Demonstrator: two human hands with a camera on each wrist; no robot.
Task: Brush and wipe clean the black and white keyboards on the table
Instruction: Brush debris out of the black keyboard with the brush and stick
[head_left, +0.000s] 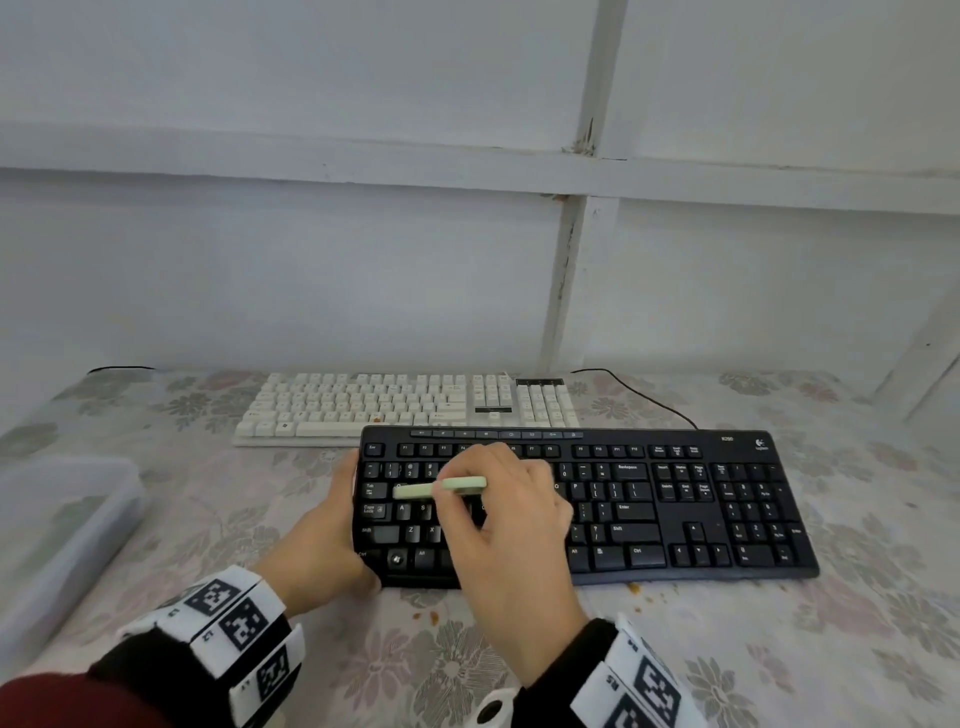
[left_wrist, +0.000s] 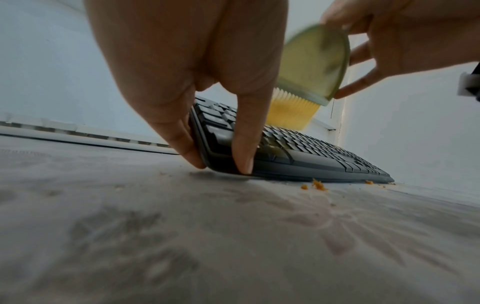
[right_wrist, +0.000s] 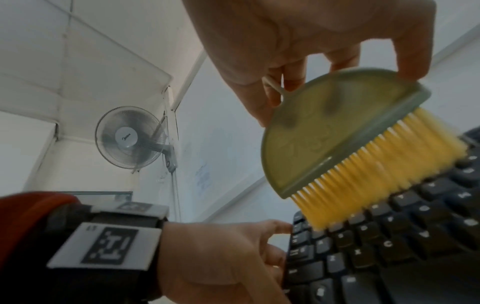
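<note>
A black keyboard (head_left: 649, 506) lies at the front of the table, and my left hand (head_left: 324, 540) grips its left end, thumb on the front corner and fingers along the side edge (left_wrist: 200, 142). My right hand (head_left: 511, 525) pinches a small green brush (head_left: 441, 487) by its rounded handle (right_wrist: 319, 133). The yellow bristles (right_wrist: 376, 170) touch the letter keys near the left side of the black keyboard (right_wrist: 389, 246). Behind it, a white keyboard (head_left: 405, 408) lies flat against the wall, with an orange crumb on its lower keys.
Orange crumbs (head_left: 635, 588) lie on the floral tablecloth (head_left: 779, 649) in front of the black keyboard (left_wrist: 319, 185). A translucent plastic bin (head_left: 57, 540) stands at the left edge. A black cable (head_left: 644, 397) runs behind the keyboards. A wall fan (right_wrist: 132, 137) hangs high up.
</note>
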